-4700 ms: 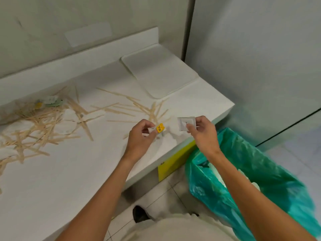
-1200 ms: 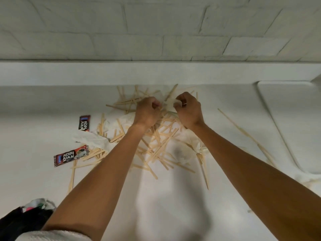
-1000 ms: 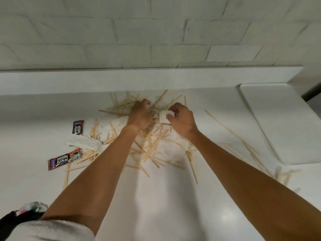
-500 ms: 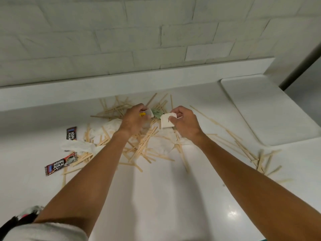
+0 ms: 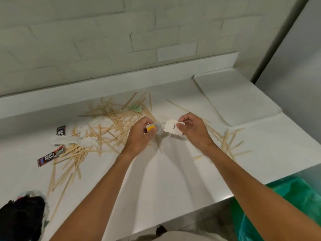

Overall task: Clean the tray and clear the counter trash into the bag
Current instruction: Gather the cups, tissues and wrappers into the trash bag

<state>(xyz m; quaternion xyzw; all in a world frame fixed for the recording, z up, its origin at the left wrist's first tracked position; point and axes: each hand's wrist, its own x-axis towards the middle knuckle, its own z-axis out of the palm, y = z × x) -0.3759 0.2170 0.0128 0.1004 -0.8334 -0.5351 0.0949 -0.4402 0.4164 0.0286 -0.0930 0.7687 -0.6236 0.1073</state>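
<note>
Glossy white counter [image 5: 165,185] – wooden sticks [image 5: 107,129], shiny green plastic bag [image 5: 286,206].

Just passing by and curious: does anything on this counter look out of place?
Yes. Wooden stir sticks lie strewn over the counter, tangled with crumpled tissue and a coffee sachet, like a spilled pile.

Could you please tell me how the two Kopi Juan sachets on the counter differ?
The far sachet points toward the wall; the near sachet lies slanted. Wooden sticks meet the near sachet's right end; none reaches the far sachet. Both are dark with white lettering, flat on the counter.
</note>
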